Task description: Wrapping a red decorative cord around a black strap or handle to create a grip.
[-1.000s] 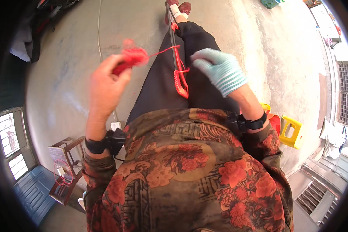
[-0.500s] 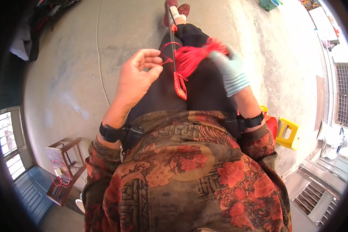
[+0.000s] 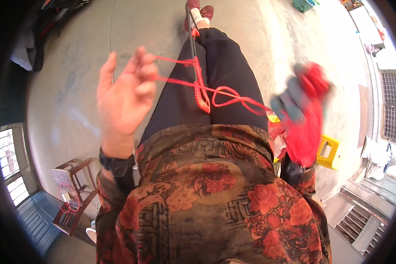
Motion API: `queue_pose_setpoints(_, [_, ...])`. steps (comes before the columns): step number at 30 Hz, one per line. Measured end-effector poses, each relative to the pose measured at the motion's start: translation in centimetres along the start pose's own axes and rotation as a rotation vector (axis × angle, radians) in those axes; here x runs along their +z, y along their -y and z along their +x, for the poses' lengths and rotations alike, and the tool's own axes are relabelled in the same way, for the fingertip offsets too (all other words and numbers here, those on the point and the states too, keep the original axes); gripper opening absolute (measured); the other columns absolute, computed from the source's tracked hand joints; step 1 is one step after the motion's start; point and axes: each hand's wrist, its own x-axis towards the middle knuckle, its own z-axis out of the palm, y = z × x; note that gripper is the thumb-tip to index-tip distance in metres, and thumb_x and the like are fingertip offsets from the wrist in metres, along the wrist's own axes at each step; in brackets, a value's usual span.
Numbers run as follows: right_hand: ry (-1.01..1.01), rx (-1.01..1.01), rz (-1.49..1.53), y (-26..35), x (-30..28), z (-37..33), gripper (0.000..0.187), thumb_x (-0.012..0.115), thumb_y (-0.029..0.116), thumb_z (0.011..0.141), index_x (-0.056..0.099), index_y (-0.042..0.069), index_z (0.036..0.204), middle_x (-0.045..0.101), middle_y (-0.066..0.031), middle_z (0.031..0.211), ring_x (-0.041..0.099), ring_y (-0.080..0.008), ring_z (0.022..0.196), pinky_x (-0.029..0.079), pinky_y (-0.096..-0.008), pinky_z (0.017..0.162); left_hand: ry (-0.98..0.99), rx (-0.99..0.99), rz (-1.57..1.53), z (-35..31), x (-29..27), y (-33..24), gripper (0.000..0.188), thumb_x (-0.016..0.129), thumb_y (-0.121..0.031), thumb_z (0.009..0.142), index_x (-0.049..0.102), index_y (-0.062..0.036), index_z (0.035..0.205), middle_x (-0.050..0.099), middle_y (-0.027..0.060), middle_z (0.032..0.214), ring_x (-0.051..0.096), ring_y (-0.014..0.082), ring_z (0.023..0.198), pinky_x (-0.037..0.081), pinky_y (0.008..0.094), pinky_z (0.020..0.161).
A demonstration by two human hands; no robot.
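A narrow dark metal frame (image 3: pixel 192 44) runs lengthwise over my trousered legs, from near my shoes toward my lap. Red cord is wound tightly around its near end (image 3: pixel 201 97). My left hand (image 3: pixel 126 90), bare and blurred, is raised left of the frame with its fingers curled around a loop of red cord (image 3: pixel 174 81); two strands stretch from it to the frame. To the right, my right hand (image 3: pixel 290 103), in a grey-green striped glove, grips a thick bundle of red cord (image 3: pixel 308 119). A slack, twisted strand (image 3: pixel 233 94) links that bundle with the frame.
A yellow plastic stool (image 3: pixel 328 152) stands on the concrete floor at the right, beside red and yellow items (image 3: pixel 276 132). A small wooden chair-like frame (image 3: pixel 77 193) with a pink cable is at the left. A green bucket (image 3: pixel 304 5) sits far right.
My hands have spread apart. The right hand carried the cord bundle right and nearer, and the left moved left, drawing out a loop. The frame has hardly moved.
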Motion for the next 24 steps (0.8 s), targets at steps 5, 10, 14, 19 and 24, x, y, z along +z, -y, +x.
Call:
queue_pose_setpoints(5, [-0.439,0.409,-1.033,-5.4,-3.7,2.0,0.051,0.082,0.028,0.08,0.064,0.004,0.122,0.071,-0.0063,0.093,0.067,-0.0183,0.086,0.055,-0.0342,0.083,-0.221,0.028,0.297,-8.3,-2.9,-2.4,0.051,0.051,-0.038,0.103,0.052,0.0021,0.133,0.058,0.0087,0.099,0.051,0.0168,0.082,0.042,0.0265,0.057])
queue_pose_setpoints(10, [-0.07,0.392,-1.596,-9.6,-5.2,3.4,0.05,0.081,0.038,0.08,0.065,0.006,0.114,0.07,-0.0205,0.09,0.069,-0.0349,0.084,0.055,-0.0387,0.079,-0.435,0.049,0.638,-13.6,-3.6,-1.9,0.046,0.054,-0.031,0.102,0.052,0.0036,0.131,0.053,0.0045,0.077,0.046,0.0121,0.061,0.034,0.0246,0.046])
queue_pose_setpoints(14, [0.061,0.446,-1.746,-10.9,-5.1,4.0,0.054,0.079,0.044,0.081,0.064,0.004,0.113,0.069,-0.022,0.086,0.067,-0.0409,0.082,0.054,-0.0432,0.075,-0.522,-0.175,0.961,-16.5,-3.4,-2.1,0.038,0.061,-0.029,0.099,0.06,0.0063,0.112,0.047,0.0013,0.061,0.037,0.0099,0.047,0.03,0.0234,0.04])
queue_pose_setpoints(19, [0.034,0.438,-1.692,-10.0,-5.1,4.1,0.054,0.08,0.045,0.079,0.063,0.005,0.112,0.069,-0.0204,0.084,0.067,-0.04,0.081,0.054,-0.0435,0.074,-0.169,-0.18,0.939,-15.8,-2.7,-1.5,0.032,0.062,-0.027,0.098,0.063,0.0051,0.096,0.055,0.0034,0.062,0.039,0.0088,0.045,0.032,0.0242,0.04])
queue_pose_setpoints(24, [0.002,0.314,-1.841,-8.0,-4.9,3.4,0.055,0.082,0.043,0.076,0.064,0.007,0.113,0.07,-0.0176,0.093,0.069,-0.0369,0.085,0.055,-0.0422,0.075,-0.366,-0.074,1.185,-8.7,-0.7,-0.8,0.042,0.057,-0.032,0.102,0.062,0.006,0.12,0.066,0.014,0.112,0.064,0.0186,0.079,0.052,0.0283,0.061])
